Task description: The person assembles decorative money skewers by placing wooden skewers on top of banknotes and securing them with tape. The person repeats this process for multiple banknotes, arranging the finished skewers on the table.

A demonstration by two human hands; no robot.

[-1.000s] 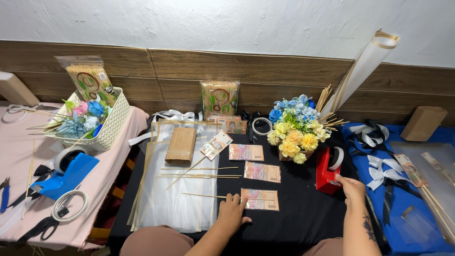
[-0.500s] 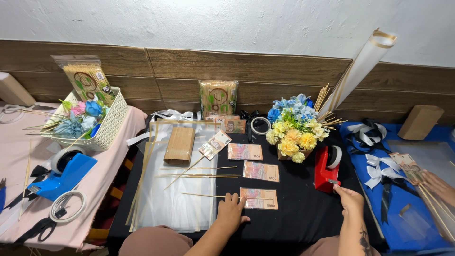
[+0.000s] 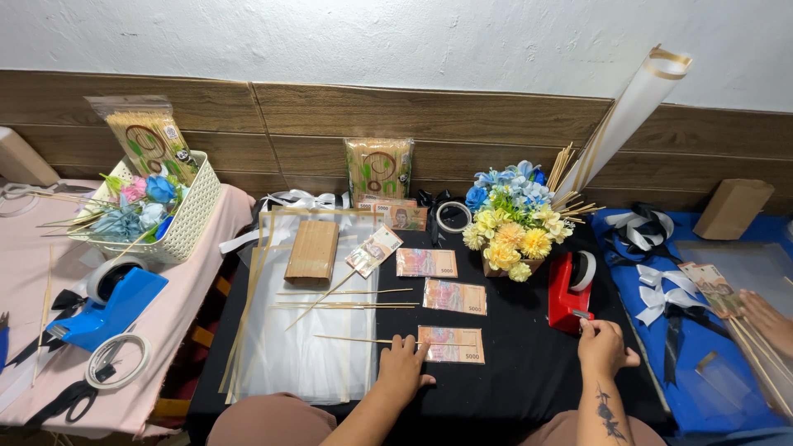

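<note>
3 banknotes lie in the middle of the black cloth (image 3: 529, 372); the nearest banknote (image 3: 452, 344), pinkish-orange and flat, sits at lower centre with a thin bamboo skewer (image 3: 363, 339) across it. The left hand (image 3: 403, 367) rests on its left edge, fingers spread and relaxed. At lower right, the right hand (image 3: 604, 347) pinches the tape end at the red tape dispenser (image 3: 570, 291).

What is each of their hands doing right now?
Left hand: open, flat on the nearest banknote and thin wooden skewer.
Right hand: fingers pinched at the red tape dispenser; any tape held cannot be told.
</note>
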